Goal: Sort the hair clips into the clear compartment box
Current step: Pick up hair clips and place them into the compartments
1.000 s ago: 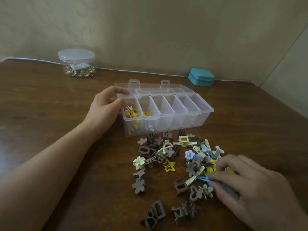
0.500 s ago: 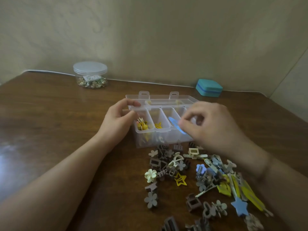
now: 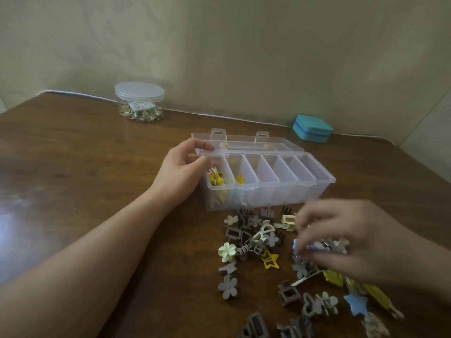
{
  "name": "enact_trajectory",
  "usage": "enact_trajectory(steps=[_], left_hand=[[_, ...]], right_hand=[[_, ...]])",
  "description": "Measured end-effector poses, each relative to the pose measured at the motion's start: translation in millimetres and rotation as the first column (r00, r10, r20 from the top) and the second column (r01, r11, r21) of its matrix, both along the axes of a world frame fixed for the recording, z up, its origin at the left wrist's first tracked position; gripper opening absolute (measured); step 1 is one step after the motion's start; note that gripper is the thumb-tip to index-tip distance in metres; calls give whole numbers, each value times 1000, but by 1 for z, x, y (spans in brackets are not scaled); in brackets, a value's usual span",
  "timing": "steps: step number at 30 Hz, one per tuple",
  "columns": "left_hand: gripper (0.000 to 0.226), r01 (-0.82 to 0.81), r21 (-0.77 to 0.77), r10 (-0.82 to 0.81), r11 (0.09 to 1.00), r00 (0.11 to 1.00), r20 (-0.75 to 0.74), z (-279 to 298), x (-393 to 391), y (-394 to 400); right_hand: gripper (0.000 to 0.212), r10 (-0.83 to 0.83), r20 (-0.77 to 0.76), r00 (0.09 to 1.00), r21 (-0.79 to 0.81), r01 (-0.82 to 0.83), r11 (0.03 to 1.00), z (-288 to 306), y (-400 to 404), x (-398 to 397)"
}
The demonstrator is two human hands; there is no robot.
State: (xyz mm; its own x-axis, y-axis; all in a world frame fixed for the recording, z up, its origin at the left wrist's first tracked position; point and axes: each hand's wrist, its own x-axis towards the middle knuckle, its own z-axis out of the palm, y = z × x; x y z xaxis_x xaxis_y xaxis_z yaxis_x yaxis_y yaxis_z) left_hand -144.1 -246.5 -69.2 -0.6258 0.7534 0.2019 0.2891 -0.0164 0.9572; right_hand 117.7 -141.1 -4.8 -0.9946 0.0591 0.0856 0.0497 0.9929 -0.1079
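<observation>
The clear compartment box (image 3: 288, 184) stands open in the middle of the wooden table, its lid (image 3: 280, 142) lying flat behind it. My left hand (image 3: 180, 172) grips its left rim. The leftmost compartment holds yellow clips (image 3: 216, 179). The one beside it holds a yellow star and a pale blue clip. In front of the box lies a pile of hair clips (image 3: 256, 237): brown, grey, cream, yellow and blue. My right hand (image 3: 353, 240), motion-blurred, is down on the pile's right side, fingertips pinched on a pale blue clip (image 3: 313, 247).
A clear lidded jar (image 3: 139, 101) with small gold pieces stands at the back left by the wall. A teal case (image 3: 312, 128) sits at the back right. A yellow star clip (image 3: 269, 259) and a blue star clip (image 3: 356, 304) lie in the pile.
My right hand carried a blue clip from the pile up to the box, left it in the second compartment, and has come back down onto the pile. My left hand stayed on the box.
</observation>
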Motion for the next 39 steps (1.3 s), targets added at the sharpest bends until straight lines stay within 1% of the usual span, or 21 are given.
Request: enact_trajectory(steps=[2,4,9,10,12,14,15,18,19,21,22,24,25,27,28,29,32,34,35,37,39], left_hand=[[30,-4,-1,4,1000,1000,0,0,0,0],[27,-8,-3,8,1000,1000,2,0,0,1],[26,-7,-10,7,1000,1000,5,-1,0,0],[27,-3,-9,3,1000,1000,7,0,0,0],[30,2,-4,-2,1000,1000,20,0,0,1],[30,8,1,-8,1000,1000,30,0,0,1],[30,10,0,-10,1000,999,31,-1,0,2],[30,14,-1,-14,1000,999,36,-2,-1,1],[30,16,0,-16,1000,999,40,-2,-2,2],[26,23,11,-24,1000,999,41,-3,-3,2],[25,26,14,-27,1000,999,39,-3,-3,2],[27,29,11,-30,1000,999,40,-3,-4,1],[27,30,7,-30,1000,999,40,-2,-3,1],[26,28,3,-28,1000,999,40,-2,-3,0],[26,25,2,-25,1000,999,41,-2,-2,-1],[27,23,0,-23,1000,999,43,-1,-2,-1],[29,21,1,-21,1000,999,46,-1,0,0],[25,12,2,-12,1000,999,42,-1,0,0],[24,6,1,-6,1000,999,42,-1,0,1],[28,-6,-2,6,1000,999,36,-1,0,1],[29,-15,-5,15,1000,999,30,-1,0,1]], right_hand=[[10,57,86,995,36,-61,998,-10,0,18],[13,75,114,991,61,-83,995,-20,2,27],[10,68,54,996,117,-74,990,-33,6,25],[9,49,24,998,73,-51,996,-31,6,24],[8,-34,-7,999,-161,33,986,-22,4,17],[6,-114,-24,993,-429,93,899,-8,4,3],[7,-164,-68,984,-515,106,850,-1,5,-9],[19,-354,-227,907,-652,128,747,14,14,-60],[21,-401,-247,882,-684,134,717,16,17,-77],[20,-451,-219,865,-718,170,675,16,24,-104],[18,-451,-182,874,-706,204,678,14,28,-113],[13,-446,-138,884,-583,292,758,10,35,-118],[10,-462,-170,871,-504,326,800,9,40,-115],[4,-472,-269,839,-415,342,843,12,44,-98],[5,-451,-292,844,-376,332,865,14,44,-85],[9,-416,-277,866,-328,322,888,15,43,-69],[20,-311,-115,943,-223,281,933,9,32,-25],[12,-268,54,962,-130,273,953,-1,22,-8],[14,-261,115,959,-82,271,959,-5,17,-4],[24,-247,165,955,-16,253,967,-11,10,-1],[26,-231,160,960,22,231,973,-12,3,-2]])
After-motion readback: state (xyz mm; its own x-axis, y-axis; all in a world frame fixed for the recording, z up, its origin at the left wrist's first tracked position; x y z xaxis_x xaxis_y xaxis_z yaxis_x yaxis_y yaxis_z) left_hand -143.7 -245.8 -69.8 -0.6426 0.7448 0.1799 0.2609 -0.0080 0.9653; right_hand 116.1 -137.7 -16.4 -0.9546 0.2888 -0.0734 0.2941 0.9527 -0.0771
